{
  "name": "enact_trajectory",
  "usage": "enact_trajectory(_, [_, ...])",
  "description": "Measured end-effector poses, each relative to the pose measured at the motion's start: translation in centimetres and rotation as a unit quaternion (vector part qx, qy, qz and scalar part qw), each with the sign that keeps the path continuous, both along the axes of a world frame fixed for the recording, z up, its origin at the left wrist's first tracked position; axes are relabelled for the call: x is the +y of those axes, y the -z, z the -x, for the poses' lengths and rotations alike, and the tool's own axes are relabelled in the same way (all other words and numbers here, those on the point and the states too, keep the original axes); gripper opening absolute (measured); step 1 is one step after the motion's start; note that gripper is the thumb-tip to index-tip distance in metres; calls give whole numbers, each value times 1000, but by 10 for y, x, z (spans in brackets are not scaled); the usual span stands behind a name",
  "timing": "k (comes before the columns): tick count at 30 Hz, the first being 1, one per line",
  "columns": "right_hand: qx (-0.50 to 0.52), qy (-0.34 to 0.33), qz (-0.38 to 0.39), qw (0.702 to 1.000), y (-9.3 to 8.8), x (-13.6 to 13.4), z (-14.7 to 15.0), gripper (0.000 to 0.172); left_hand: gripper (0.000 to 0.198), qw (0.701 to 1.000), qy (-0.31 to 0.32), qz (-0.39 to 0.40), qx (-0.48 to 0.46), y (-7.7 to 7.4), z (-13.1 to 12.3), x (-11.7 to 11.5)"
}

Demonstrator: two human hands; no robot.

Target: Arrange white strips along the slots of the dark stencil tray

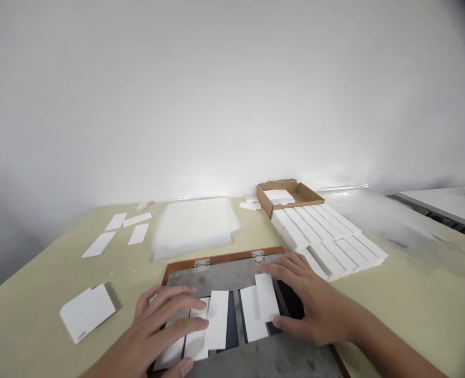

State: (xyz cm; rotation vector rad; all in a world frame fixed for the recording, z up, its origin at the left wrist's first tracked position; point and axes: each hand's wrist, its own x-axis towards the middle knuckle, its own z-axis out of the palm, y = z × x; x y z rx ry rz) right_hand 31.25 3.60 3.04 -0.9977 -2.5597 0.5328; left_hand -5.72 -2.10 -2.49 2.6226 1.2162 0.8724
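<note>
A grey metal plate (224,273) hinged to a brown board lies in front of me on the table. Several white card strips (219,315) lie across dark slots in the plate. My left hand (165,325) rests flat on the left strips with fingers stretched out and thumb low at the plate's near edge. My right hand (307,299) lies flat beside the right strips (262,307), its fingers spread and its thumb touching the bottom corner of a strip.
Rows of stacked white strips (327,236) lie at the right, beside a shallow cardboard box (285,193). A white foam pad (193,226) lies behind the plate. Loose white cards (116,231) and a small stack (86,311) lie at the left. White wall behind.
</note>
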Motion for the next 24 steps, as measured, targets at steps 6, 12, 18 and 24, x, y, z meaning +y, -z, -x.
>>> enact_trajectory(6, [-24,-34,45,998,-11,1,-9,78,31,1000,3,-4,-17,6,-2,1])
enact_trajectory(12, [-21,-46,51,997,-9,-1,-6,81,30,999,32,8,-12,2,2,8])
enact_trajectory(18, [-38,-42,44,997,-12,0,-7,80,28,1000,22,8,-17,0,-1,6])
enact_trajectory(24, [-49,-28,36,998,-14,-1,-7,74,33,1000,8,10,15,-3,-4,2])
